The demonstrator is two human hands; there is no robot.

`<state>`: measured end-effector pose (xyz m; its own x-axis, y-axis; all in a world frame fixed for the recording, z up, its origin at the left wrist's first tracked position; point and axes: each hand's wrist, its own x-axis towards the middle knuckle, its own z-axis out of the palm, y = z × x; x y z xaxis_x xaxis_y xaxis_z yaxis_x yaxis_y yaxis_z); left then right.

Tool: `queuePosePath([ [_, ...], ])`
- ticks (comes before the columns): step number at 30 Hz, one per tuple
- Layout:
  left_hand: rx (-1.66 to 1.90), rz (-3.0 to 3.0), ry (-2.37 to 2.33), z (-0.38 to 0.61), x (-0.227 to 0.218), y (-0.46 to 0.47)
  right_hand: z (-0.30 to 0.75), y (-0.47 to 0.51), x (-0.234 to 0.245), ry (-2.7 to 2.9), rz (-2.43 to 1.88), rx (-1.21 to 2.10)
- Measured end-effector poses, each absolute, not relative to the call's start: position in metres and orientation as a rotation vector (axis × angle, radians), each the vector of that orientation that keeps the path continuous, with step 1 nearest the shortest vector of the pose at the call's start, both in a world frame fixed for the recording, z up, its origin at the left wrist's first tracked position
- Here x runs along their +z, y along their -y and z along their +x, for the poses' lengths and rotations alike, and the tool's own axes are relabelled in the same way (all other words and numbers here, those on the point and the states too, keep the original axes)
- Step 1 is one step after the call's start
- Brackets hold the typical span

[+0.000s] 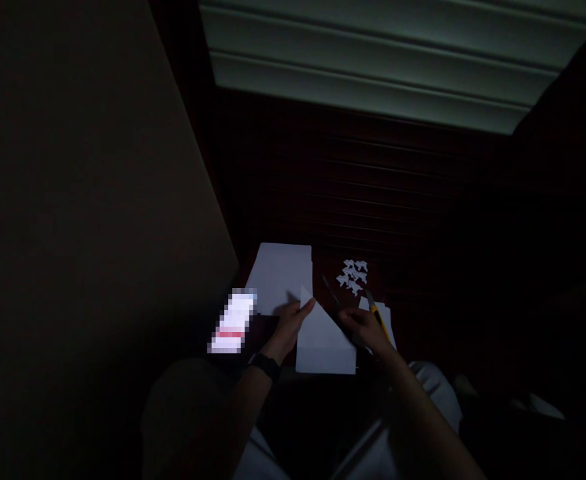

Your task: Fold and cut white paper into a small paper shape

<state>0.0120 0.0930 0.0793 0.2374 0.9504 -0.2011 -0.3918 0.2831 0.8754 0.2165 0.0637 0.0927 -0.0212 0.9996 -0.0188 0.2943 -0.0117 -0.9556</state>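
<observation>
Left hand [293, 320] pinches the left edge of a white sheet [325, 343] near the table's front, thumb on top. Right hand [365, 330] has its fingers closed on a thin dark tool [329, 291], type unclear in low light, beside the sheet's slanted edge. Cutter [381, 321] lies by the right wrist, over white paper [387, 315]; contact with the wrist cannot be told. Cut-outs [353, 276] sit loose on the table [325, 264], beyond the tool's tip. Risks, as judged: a sideways sweep of the right hand could scatter the cut-outs or catch the cutter; a weak pinch could let the sheet skew; dimness could hide an edge. Phone [233, 323] screen pixelated, red band, no text legible; no brand or label readable.
</observation>
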Motion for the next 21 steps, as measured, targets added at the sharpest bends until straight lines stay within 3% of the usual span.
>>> queuePosePath([
  [21,1.094,0.811,-0.985,0.005,0.078,-0.105,0.218,-0.039,0.072,1.522,-1.393,1.328],
])
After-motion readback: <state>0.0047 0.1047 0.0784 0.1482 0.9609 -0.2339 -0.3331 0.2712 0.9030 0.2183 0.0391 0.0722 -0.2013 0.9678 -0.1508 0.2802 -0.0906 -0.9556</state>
